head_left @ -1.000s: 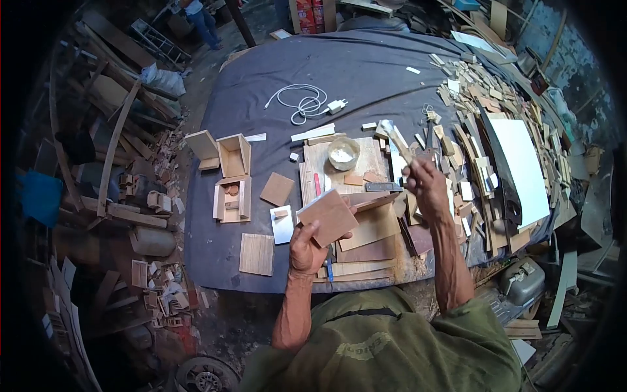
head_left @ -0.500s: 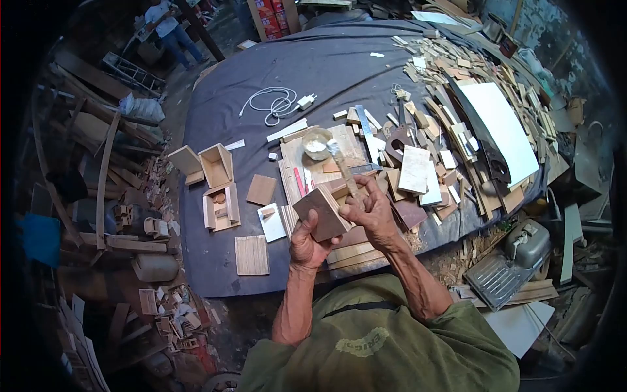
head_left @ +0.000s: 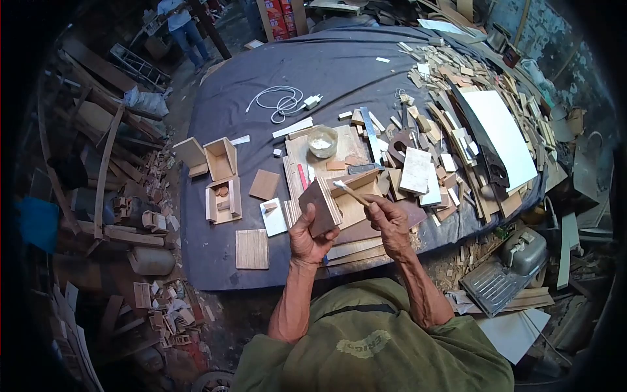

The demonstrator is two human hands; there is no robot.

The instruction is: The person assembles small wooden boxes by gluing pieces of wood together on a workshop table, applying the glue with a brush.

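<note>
In the head view, our left hand (head_left: pixel 309 239) is partly closed, thumb and fingers gripping a brown wooden piece with pale layered edges (head_left: pixel 319 210) above the near side of the dark cloth-covered table (head_left: pixel 219 264). Our right hand (head_left: pixel 390 228) pinches a thin, light-brown, white-tipped stick (head_left: pixel 356 195) close beside it. Beyond sits a round, translucent bowl holding something white (head_left: pixel 322 142).
</note>
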